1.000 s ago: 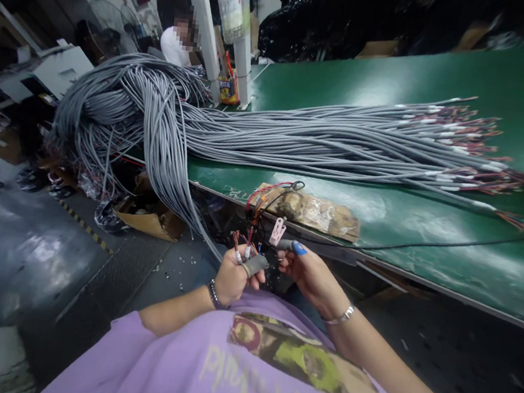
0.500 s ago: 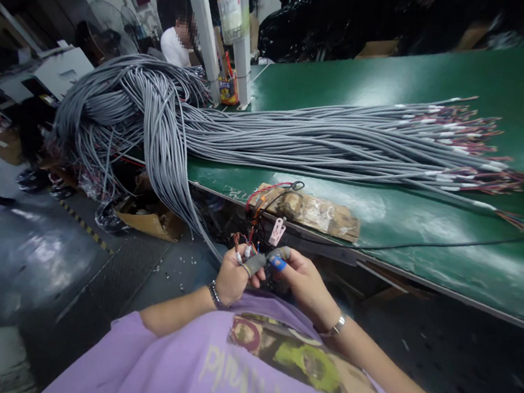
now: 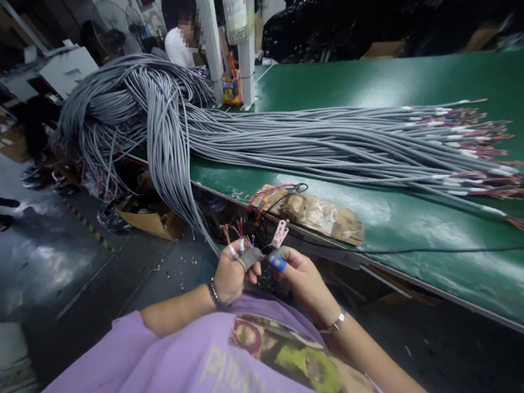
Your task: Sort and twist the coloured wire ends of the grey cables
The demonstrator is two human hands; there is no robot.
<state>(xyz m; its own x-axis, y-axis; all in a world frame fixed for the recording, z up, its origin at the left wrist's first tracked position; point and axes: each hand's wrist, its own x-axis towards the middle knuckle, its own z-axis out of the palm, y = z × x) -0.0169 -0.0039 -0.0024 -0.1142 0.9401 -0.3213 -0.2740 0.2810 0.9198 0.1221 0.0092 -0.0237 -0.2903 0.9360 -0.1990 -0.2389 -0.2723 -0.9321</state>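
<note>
My left hand [image 3: 231,275] is closed around the ends of several grey cables [image 3: 200,222], which run down to it from the bench. Thin coloured wires [image 3: 238,228] fan out above its fingers, with white bands at their base. A grey finger cover is on its thumb. Close beside it, my right hand [image 3: 295,275] pinches thumb against finger, with a blue wrap and a grey cover on the digits. Whatever lies in that pinch is too small and dark to make out. A pink clip [image 3: 280,232] stands just above the right fingertips.
A thick bundle of grey cables [image 3: 297,139] lies along the green bench [image 3: 409,232]. Near the front edge sits a taped cardboard piece [image 3: 335,222] with red and black leads. An open carton [image 3: 157,224] is on the floor at left. Another person [image 3: 181,42] sits behind a post.
The wires in my left hand have shifted slightly left and up and spread more. The hands are a little further apart. The whole view has moved slightly.
</note>
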